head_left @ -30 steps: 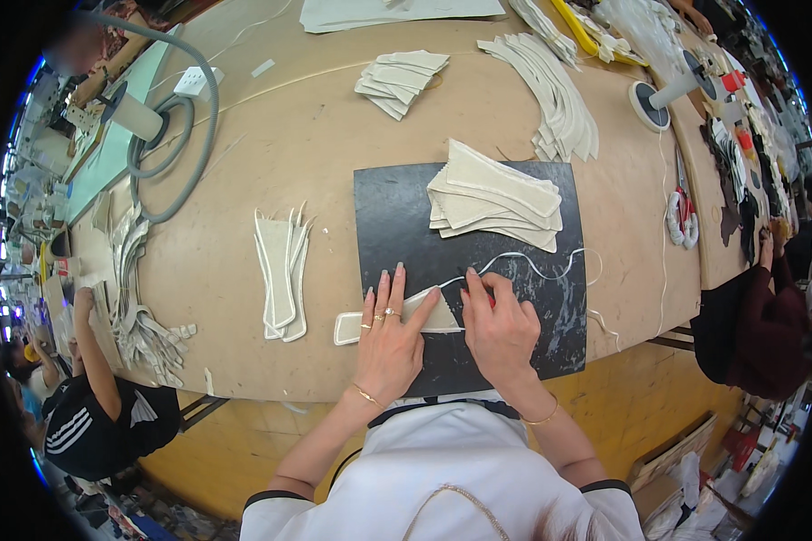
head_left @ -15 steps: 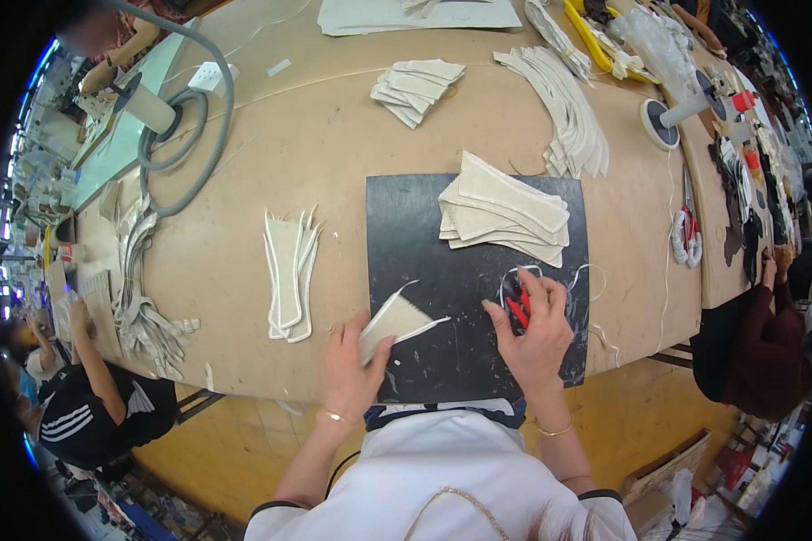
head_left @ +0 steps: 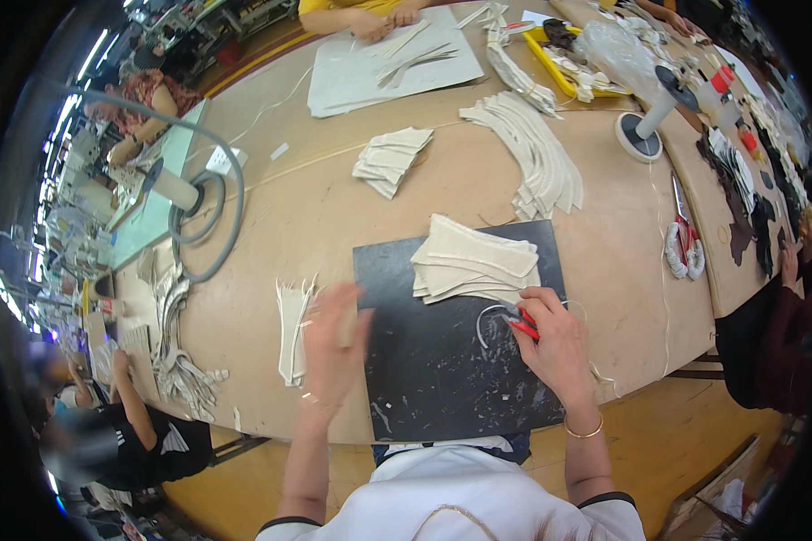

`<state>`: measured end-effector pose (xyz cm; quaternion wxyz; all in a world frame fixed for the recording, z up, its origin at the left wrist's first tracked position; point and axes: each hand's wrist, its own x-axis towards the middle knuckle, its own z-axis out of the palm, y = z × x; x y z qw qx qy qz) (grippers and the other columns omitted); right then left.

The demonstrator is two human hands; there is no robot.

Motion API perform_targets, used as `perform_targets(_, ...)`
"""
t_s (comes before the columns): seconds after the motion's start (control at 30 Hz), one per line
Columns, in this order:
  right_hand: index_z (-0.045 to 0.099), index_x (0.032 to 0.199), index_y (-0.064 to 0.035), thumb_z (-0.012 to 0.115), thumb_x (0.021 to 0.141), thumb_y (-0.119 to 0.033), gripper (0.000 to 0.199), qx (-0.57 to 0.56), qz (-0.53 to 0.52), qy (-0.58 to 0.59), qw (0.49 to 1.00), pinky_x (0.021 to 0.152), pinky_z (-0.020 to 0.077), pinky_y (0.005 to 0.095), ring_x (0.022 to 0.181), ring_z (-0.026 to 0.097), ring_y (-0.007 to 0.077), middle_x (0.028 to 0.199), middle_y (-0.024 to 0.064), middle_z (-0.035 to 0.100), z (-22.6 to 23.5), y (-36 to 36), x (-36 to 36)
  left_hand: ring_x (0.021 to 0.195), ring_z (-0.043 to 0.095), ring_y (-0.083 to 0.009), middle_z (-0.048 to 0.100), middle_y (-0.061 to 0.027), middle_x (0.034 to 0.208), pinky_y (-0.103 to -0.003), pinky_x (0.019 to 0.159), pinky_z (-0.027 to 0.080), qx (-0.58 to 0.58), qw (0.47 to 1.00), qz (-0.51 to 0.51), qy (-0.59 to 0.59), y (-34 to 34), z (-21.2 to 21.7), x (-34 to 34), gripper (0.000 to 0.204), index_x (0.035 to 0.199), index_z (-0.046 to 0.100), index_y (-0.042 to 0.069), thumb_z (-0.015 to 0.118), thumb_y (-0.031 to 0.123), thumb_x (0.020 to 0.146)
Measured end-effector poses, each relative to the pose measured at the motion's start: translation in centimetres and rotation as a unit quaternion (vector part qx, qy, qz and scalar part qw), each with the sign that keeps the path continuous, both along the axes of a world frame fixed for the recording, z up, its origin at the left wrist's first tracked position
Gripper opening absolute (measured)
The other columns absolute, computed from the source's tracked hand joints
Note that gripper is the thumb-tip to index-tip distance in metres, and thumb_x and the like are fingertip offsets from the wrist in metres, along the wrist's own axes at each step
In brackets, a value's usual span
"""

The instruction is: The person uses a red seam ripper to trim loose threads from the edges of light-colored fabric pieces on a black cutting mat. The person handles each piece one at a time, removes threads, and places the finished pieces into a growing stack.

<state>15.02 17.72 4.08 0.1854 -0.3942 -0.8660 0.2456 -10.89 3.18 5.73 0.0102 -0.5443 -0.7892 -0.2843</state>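
My left hand point(head_left: 334, 347), smeared by motion, is over the right side of a small stack of cream fabric pieces point(head_left: 291, 334) on the table; whether anything is between its fingers I cannot tell. My right hand point(head_left: 558, 352) is closed around small red-handled snips point(head_left: 524, 323) above the black mat point(head_left: 442, 379). A thin white cord point(head_left: 481, 329) curls beside the snips' tip. Just beyond lies a fanned pile of cream, waisted pieces point(head_left: 475, 257), on the mat's far part.
Farther off lie more cream pieces point(head_left: 392, 160) and a long fanned row of strips point(head_left: 537, 153). Red-handled scissors point(head_left: 684, 236) and a thread spool point(head_left: 641, 135) are at the right. A grey hose point(head_left: 236, 203) loops at the left. Across the table, a yellow-sleeved person works at a white board point(head_left: 343, 81).
My left hand has moved from the mat to the small stack at the left; the piece it held is no longer plainly visible. My right hand keeps the snips. The view has tilted up.
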Motion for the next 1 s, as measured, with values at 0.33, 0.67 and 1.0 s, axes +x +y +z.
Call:
perform_targets(0.33,0.062,0.086,-0.0063,0.071,0.077,-0.018,0.018,0.053,0.102,-0.094,0.989,0.057,0.0535,0.0364,0.054,0.066,0.0252,0.136,0.0139,0.058,-2.7,1.0,0.7,0.091,0.067,-0.0254,0.066,-0.0078,0.117,-0.036,0.084,0.053,-0.132,0.917,-0.360,0.108,14.7,-4.3,5.8,0.022,0.106,0.068,0.011,0.067,0.016,0.085)
perform_targets(0.67,0.062,0.083,-0.0044,0.070,0.077,-0.016,0.015,0.027,0.100,-0.105,0.989,0.058,0.0553,0.0373,0.058,0.069,0.0281,0.133,0.0214,0.059,-1.5,0.8,-0.1,0.091,0.067,-0.0231,0.067,-0.0100,0.110,-0.034,0.085,0.052,-0.054,0.876,-0.435,0.200,15.5,-5.3,5.1,0.023,0.104,0.064,0.002,0.060,0.012,0.084)
perform_targets(1.0,0.060,0.097,-0.0030,0.071,0.079,-0.013,0.023,0.005,0.099,-0.121,0.988,0.062,0.0564,0.0400,0.071,0.071,0.0329,0.136,0.0228,0.055,-1.2,0.7,-0.6,0.092,0.062,-0.0155,0.061,-0.0040,0.106,-0.033,0.085,0.052,0.310,0.788,0.046,-0.530,11.2,-3.1,-5.8,0.034,0.126,0.053,0.005,0.052,0.029,0.102)
